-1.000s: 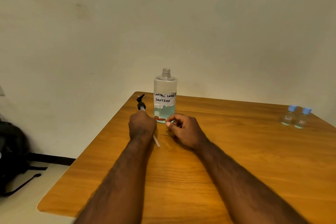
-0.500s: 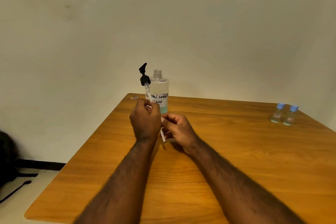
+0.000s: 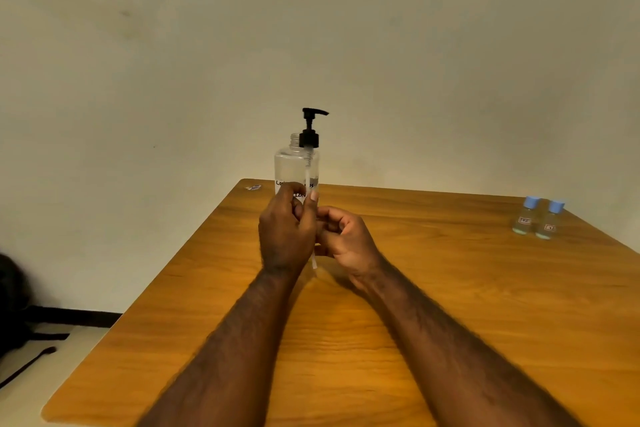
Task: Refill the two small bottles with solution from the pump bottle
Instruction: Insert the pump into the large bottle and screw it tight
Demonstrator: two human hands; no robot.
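A clear pump bottle [image 3: 292,165] with a handwritten label stands uncapped at the table's far edge, its lower part hidden behind my hands. The black pump head [image 3: 310,130] with its long white tube is out of the bottle and held upright in front of it. My left hand [image 3: 285,230] grips the tube near its middle. My right hand [image 3: 344,239] is curled beside it, fingertips at the tube's lower part. Two small bottles with blue caps, the left one [image 3: 525,216] and the right one [image 3: 550,220], stand together at the far right of the table.
The wooden table [image 3: 398,305] stands against a plain wall. A small wrapper or sticker [image 3: 253,187] lies at its far left corner. A black bag [image 3: 14,308] with a strap sits on the floor to the left.
My left hand picked the pump head up off the table and turned it upright, raising it in front of the bottle. My right hand lifted and came to the tube.
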